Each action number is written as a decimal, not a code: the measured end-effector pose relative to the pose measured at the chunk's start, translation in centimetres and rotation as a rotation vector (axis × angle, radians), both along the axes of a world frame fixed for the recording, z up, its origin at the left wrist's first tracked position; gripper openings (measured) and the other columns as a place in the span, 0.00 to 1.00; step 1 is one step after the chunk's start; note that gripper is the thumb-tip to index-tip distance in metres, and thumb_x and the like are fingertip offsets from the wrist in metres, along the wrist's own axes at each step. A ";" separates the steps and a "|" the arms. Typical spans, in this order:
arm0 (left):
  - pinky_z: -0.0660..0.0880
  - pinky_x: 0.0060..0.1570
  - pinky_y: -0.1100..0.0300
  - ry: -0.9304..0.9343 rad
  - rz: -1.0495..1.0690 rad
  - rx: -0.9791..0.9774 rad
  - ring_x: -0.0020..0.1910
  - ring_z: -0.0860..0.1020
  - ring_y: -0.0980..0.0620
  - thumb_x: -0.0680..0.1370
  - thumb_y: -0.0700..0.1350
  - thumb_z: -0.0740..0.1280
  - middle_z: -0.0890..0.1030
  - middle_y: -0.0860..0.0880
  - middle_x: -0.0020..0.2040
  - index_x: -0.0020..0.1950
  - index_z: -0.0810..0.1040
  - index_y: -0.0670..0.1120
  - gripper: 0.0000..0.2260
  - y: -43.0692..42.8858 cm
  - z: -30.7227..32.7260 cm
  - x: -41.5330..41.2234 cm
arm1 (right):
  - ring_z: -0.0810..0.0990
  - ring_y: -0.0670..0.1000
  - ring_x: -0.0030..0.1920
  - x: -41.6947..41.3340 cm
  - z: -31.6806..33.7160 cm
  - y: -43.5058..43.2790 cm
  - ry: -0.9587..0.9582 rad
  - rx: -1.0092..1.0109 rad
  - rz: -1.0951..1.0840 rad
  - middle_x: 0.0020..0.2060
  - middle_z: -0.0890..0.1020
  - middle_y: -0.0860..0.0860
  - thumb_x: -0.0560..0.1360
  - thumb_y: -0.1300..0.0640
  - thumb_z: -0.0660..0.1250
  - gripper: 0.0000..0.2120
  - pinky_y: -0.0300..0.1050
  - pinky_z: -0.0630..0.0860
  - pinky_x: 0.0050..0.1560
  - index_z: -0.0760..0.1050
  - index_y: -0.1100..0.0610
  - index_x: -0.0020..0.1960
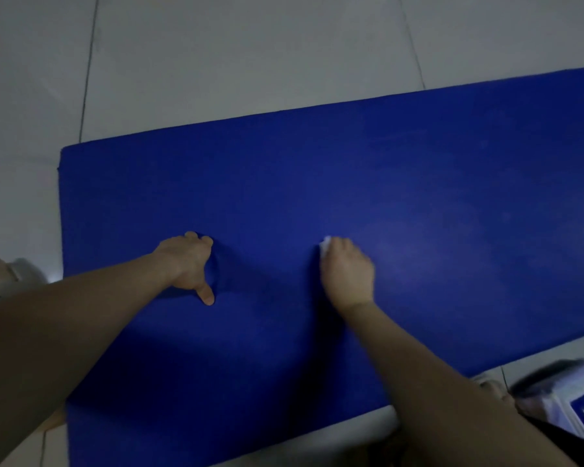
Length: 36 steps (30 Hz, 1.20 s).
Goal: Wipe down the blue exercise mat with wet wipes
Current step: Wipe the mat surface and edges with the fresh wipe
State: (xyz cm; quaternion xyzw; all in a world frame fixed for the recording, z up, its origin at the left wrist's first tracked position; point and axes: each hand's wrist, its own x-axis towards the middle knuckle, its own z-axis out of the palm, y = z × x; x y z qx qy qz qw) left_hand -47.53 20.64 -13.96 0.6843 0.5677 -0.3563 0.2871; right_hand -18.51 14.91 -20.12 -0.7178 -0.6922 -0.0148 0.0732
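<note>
The blue exercise mat point(385, 183) lies flat on a pale tiled floor and fills most of the view. My left hand point(188, 264) rests on the mat left of centre, thumb spread toward me and fingertips pressing down. My right hand point(348, 271) is on the mat to the right of it, fingers curled over a white wet wipe point(325, 246). Only a small corner of the wipe shows beyond my fingers.
A white pack of wet wipes point(573, 402) with a blue label lies on the floor at the bottom right, beside the mat's near edge. A pale blurred object point(4, 274) sits at the left edge. Tiled floor point(250, 52) stretches beyond the mat.
</note>
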 end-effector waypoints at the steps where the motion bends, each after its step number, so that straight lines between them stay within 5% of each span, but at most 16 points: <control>1: 0.78 0.52 0.55 0.001 -0.001 -0.001 0.58 0.74 0.49 0.57 0.69 0.80 0.69 0.48 0.64 0.75 0.62 0.47 0.55 0.0 0.0 -0.1 | 0.79 0.59 0.31 2.3 -0.1 0.7 0.016 -0.041 -0.082 0.35 0.79 0.57 0.82 0.54 0.63 0.12 0.47 0.72 0.27 0.73 0.57 0.42; 5: 0.78 0.51 0.55 0.003 -0.011 -0.006 0.55 0.75 0.49 0.57 0.69 0.80 0.69 0.49 0.61 0.72 0.65 0.47 0.51 0.2 0.1 0.0 | 0.80 0.61 0.38 8.7 0.1 2.4 0.016 -0.094 -0.398 0.44 0.80 0.59 0.86 0.50 0.50 0.17 0.48 0.70 0.33 0.71 0.61 0.53; 9: 0.79 0.53 0.54 0.001 -0.022 -0.002 0.53 0.74 0.50 0.57 0.69 0.80 0.70 0.49 0.58 0.70 0.67 0.47 0.50 0.3 0.1 0.1 | 0.81 0.60 0.42 5.4 0.4 3.0 0.129 -0.101 -0.512 0.46 0.82 0.58 0.86 0.51 0.51 0.16 0.47 0.67 0.36 0.71 0.61 0.56; 12: 0.79 0.52 0.54 0.000 -0.024 0.002 0.52 0.75 0.50 0.57 0.68 0.81 0.70 0.49 0.58 0.70 0.67 0.47 0.49 0.3 0.0 0.0 | 0.82 0.59 0.36 -1.3 -0.4 1.8 0.250 -0.032 -0.315 0.39 0.82 0.56 0.84 0.54 0.58 0.11 0.47 0.72 0.33 0.73 0.59 0.49; 15: 0.79 0.50 0.55 0.001 -0.024 0.000 0.51 0.74 0.50 0.57 0.67 0.81 0.69 0.49 0.57 0.69 0.67 0.47 0.48 0.3 0.0 0.0 | 0.76 0.54 0.27 -7.3 -0.6 0.0 0.229 0.018 -0.072 0.31 0.78 0.52 0.81 0.56 0.62 0.10 0.42 0.63 0.28 0.72 0.56 0.42; 23: 0.79 0.53 0.54 0.003 -0.024 0.011 0.52 0.75 0.50 0.57 0.68 0.81 0.70 0.49 0.59 0.70 0.66 0.48 0.50 0.2 -0.1 0.1 | 0.71 0.52 0.29 -11.4 -0.7 -2.5 0.187 0.048 0.409 0.32 0.75 0.51 0.85 0.54 0.55 0.15 0.49 0.70 0.38 0.72 0.55 0.41; 31: 0.78 0.53 0.55 0.000 -0.019 -0.001 0.55 0.74 0.50 0.57 0.68 0.81 0.69 0.49 0.62 0.73 0.64 0.47 0.52 0.2 0.0 0.0 | 0.78 0.60 0.31 3.6 -1.3 4.7 -0.053 0.085 -0.019 0.33 0.78 0.56 0.82 0.57 0.65 0.11 0.51 0.71 0.34 0.72 0.57 0.41; 36: 0.79 0.51 0.55 -0.003 -0.013 0.001 0.52 0.74 0.51 0.57 0.68 0.81 0.68 0.50 0.56 0.70 0.66 0.47 0.50 0.3 0.0 0.1 | 0.79 0.61 0.37 9.2 -0.9 7.0 0.005 0.004 -0.378 0.40 0.80 0.61 0.86 0.54 0.53 0.14 0.51 0.66 0.39 0.71 0.62 0.51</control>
